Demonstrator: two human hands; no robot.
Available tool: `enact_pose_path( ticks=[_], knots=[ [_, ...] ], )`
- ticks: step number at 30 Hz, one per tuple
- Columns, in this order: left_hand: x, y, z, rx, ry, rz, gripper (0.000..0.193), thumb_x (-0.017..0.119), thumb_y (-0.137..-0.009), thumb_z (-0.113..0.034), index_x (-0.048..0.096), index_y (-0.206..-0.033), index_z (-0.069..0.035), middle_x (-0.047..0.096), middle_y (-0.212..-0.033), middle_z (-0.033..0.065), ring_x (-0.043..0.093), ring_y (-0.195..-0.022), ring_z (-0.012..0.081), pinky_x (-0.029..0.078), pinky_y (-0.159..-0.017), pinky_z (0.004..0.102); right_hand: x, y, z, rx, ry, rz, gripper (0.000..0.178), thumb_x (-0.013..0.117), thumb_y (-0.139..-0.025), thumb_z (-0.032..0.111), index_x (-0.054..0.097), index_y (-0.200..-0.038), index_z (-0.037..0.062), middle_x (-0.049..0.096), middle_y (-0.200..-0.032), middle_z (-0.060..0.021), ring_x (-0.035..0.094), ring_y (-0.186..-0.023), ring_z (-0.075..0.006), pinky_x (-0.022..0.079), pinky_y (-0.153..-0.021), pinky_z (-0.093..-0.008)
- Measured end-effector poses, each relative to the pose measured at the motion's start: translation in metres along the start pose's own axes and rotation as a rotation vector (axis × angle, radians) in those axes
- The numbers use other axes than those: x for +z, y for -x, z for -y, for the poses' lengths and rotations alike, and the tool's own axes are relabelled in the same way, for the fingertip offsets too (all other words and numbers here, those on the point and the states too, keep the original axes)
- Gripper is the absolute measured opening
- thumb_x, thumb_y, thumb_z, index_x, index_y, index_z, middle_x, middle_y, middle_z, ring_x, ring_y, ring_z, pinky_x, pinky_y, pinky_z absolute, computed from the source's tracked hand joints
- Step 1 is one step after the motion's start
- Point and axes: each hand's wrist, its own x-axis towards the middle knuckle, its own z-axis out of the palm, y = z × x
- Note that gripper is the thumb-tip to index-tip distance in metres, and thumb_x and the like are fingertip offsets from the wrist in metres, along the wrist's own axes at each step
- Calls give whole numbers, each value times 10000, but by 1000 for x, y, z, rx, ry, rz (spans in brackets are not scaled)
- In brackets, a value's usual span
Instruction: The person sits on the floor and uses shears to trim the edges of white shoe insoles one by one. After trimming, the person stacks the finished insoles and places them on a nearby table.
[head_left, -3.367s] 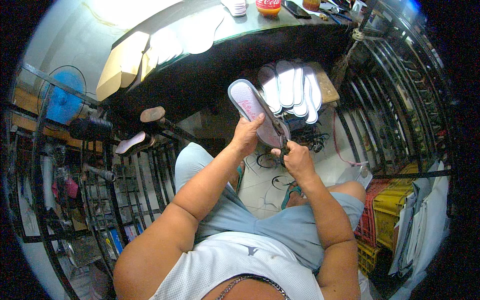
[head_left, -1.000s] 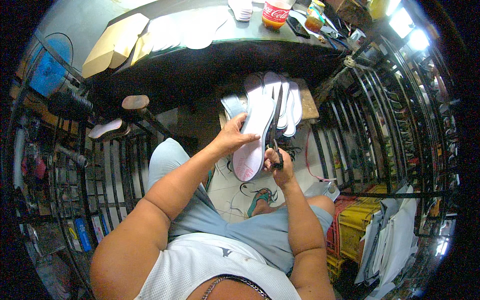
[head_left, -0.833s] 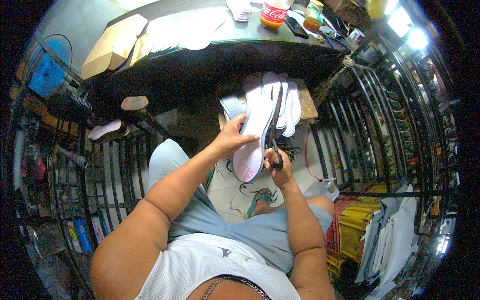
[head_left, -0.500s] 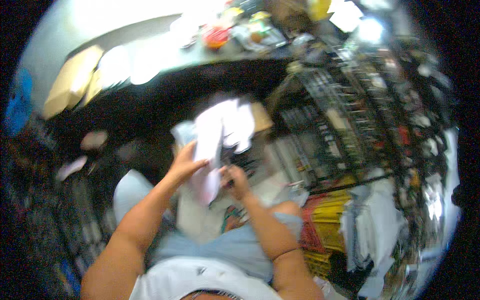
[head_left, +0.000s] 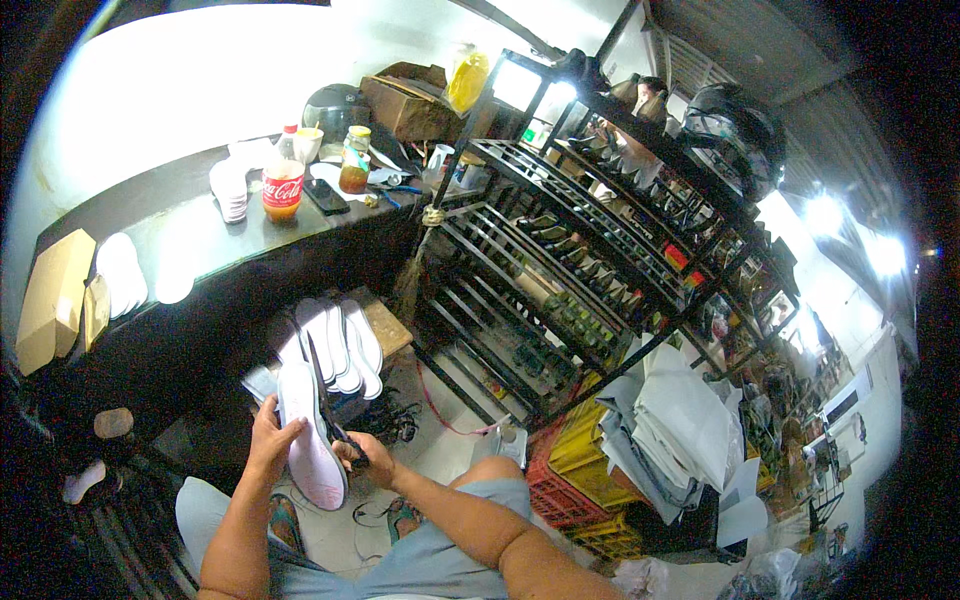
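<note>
My left hand [head_left: 268,440] is closed around the edge of a long white insole [head_left: 314,460], thumb on its pale, pinkish face. The insole slants upright in front of my knees. Along its right edge, my right hand [head_left: 374,463] grips dark-handled scissors [head_left: 350,447]; their blades are partly hidden by the insole. Just beyond, several white insoles [head_left: 345,345] with dark edges lie fanned out beside a wooden board [head_left: 387,328]. Dark thin scraps [head_left: 400,425] hang or lie below them.
A dark workbench [head_left: 240,250] carries a bottle [head_left: 283,190], a jar [head_left: 354,170], a phone [head_left: 326,197] and more insoles [head_left: 120,272]. To the right stands a black metal rack [head_left: 500,340] with shoes. Red and yellow crates [head_left: 575,470] hold folded pale sheets [head_left: 670,430].
The earlier frame is blurred. The view has swung, so the bench and my hands now appear lower and further left. Both hands keep their grips on the insole and scissors.
</note>
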Motion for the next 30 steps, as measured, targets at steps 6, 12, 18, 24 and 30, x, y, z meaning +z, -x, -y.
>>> enact_pose_path(
  ticks=[6,12,18,24,30],
  knots=[
    [-2,3,-1,-4,-18,18,505,701,-832,-67,485,-1285,-4,616,-1114,84,591,-1001,157,485,-873,299,-2,0,-5,-6,314,-5,489,569,-920,601,535,-815,125,483,-685,72,427,-616,-46,337,-562,-222],
    [-2,3,14,-1,-19,27,508,706,-843,-77,481,-1294,-12,613,-1124,82,591,-999,155,487,-874,305,2,7,-4,58,109,-25,496,533,-941,599,552,-817,119,494,-683,65,438,-608,-54,337,-557,-231],
    [1,-2,16,-37,21,40,507,691,-840,-62,477,-1295,-1,614,-1127,94,596,-993,161,492,-872,302,-9,1,-10,-41,254,21,456,513,-976,540,562,-828,112,521,-690,55,468,-618,-55,371,-574,-234],
    [2,-2,16,-54,6,41,499,676,-837,-53,477,-1292,6,612,-1118,98,595,-988,160,497,-858,299,-14,-2,-21,65,209,21,381,535,-985,455,565,-837,105,544,-710,50,496,-628,-63,396,-583,-235],
    [1,-3,16,-47,-26,33,495,677,-836,-49,480,-1287,4,604,-1123,88,592,-981,154,498,-849,295,-3,3,-5,-45,306,-8,636,498,-873,729,543,-775,102,523,-703,36,482,-633,-92,393,-579,-255]
  ],
)
